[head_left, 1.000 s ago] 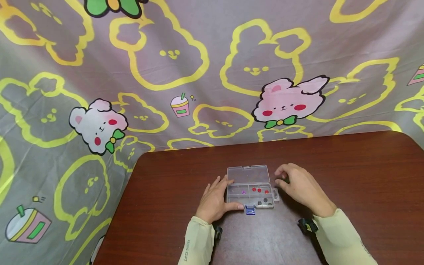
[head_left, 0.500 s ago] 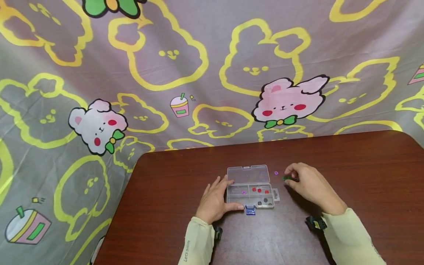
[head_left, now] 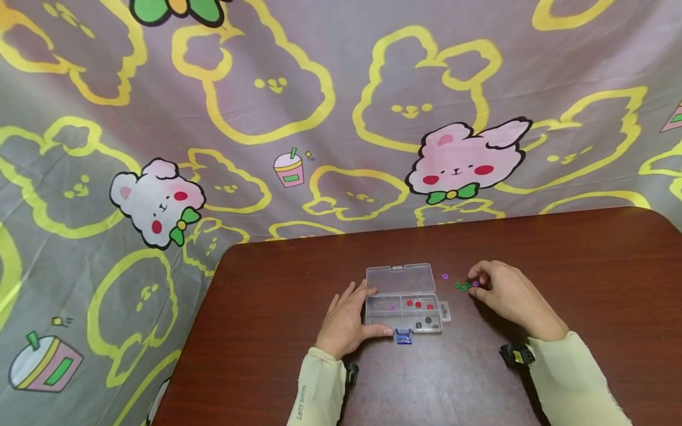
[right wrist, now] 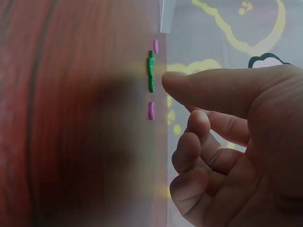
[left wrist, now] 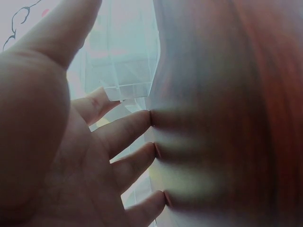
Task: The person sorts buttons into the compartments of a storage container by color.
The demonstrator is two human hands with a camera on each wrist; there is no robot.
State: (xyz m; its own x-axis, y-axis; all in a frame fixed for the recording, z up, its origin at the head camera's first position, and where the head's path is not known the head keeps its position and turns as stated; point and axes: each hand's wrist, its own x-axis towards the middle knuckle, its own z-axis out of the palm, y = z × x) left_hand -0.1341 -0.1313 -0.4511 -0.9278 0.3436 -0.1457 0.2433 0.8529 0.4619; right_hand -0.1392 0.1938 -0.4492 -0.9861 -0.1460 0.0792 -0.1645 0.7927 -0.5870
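Note:
A clear plastic compartment box (head_left: 383,322) lies on the table with its lid (head_left: 401,278) swung back and its blue latch (head_left: 404,336) facing the front. My left hand (head_left: 343,321) steadies its left end, thumb along the front wall, index finger at the back corner; the other fingertips rest on the table in the left wrist view. To the right of the box lie small green rings (head_left: 462,287) and a purple ring (head_left: 445,276). Another purple ring (head_left: 476,284) is right at the thumb and fingertips of my right hand (head_left: 508,296), which shows nothing gripped in the right wrist view (right wrist: 227,132).
Inside the box, red pieces (head_left: 418,305) sit in the back right compartment, black pieces (head_left: 428,320) in the front right one. A purple ring (head_left: 392,307) lies in a left compartment. A patterned curtain (head_left: 341,118) hangs behind the brown table (head_left: 256,331).
My right hand has moved right, away from the box. A purple ring, then green rings and a second purple ring, have come into sight on the table. The left hand stays at the box.

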